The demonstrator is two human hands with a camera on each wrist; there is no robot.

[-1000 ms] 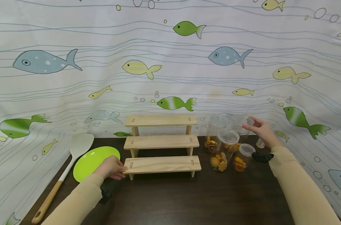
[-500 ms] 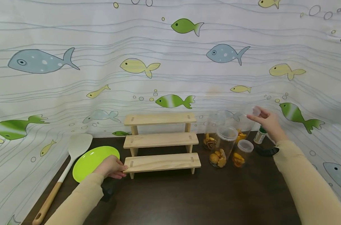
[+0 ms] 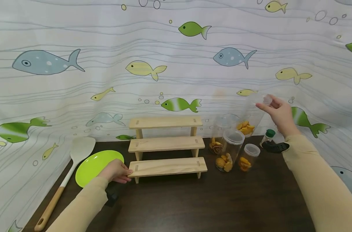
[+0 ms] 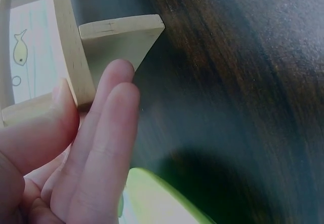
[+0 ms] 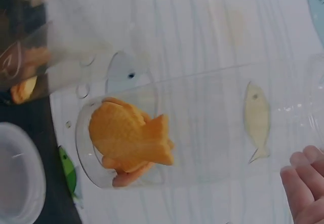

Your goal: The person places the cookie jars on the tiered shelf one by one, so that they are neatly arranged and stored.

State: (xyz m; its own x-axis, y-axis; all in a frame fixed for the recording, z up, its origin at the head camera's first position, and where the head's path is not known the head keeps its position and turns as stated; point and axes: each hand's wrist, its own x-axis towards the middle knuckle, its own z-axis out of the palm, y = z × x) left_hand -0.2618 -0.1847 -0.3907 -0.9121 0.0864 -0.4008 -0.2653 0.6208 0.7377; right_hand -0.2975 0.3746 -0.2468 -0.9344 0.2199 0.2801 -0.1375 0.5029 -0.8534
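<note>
My left hand [image 3: 115, 171] pinches the left end of the lowest step of a three-tier wooden display stand [image 3: 167, 167]. In the left wrist view the thumb lies on top of the board [image 4: 68, 41], with the fingers under and beside it. My right hand [image 3: 281, 115] grips the top of a tall clear jar [image 3: 246, 128], slightly tilted and raised off the table. Orange-brown fish-shaped pastries [image 5: 126, 138] lie in its bottom. Below it stand two tall jars of biscuits, one in front [image 3: 227, 161] and one behind [image 3: 216, 145], plus a small lidded jar [image 3: 246, 161].
A green-capped shaker bottle [image 3: 268, 137] stands near my right wrist. At the left are a lime-green plate [image 3: 90, 169] and a long white spatula with a wooden handle [image 3: 52, 204]. A fish-patterned cloth [image 3: 176, 80] hangs around the dark table [image 3: 176, 206].
My right hand has raised the tall jar of fish-shaped pastries from among the other jars, up and slightly right. The shaker bottle has come into fuller view. My left hand keeps its hold.
</note>
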